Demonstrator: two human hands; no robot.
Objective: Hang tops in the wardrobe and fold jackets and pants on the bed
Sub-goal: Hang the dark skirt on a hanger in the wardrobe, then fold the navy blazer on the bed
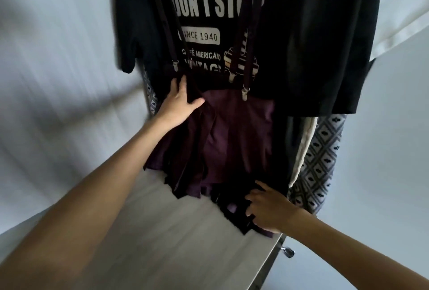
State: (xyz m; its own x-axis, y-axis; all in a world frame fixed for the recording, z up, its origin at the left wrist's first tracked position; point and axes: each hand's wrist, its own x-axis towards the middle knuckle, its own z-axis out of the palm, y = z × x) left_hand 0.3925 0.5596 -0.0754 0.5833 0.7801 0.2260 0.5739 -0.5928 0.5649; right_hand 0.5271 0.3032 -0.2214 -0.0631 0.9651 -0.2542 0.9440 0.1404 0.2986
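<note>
A dark purple garment with long straps and metal clips hangs in the wardrobe, in front of a black T-shirt printed with white lettering. My left hand grips the purple garment's upper left edge, thumb over the cloth. Lower down, my right hand holds the garment's dark bottom hem, fingers curled into the fabric. The hangers and rail lie above the frame, out of sight.
A pale wardrobe shelf runs under the clothes. A black-and-white patterned garment and a cream one hang at the right behind the T-shirt. White wardrobe walls stand on both sides. A metal fitting sticks out at the shelf's front edge.
</note>
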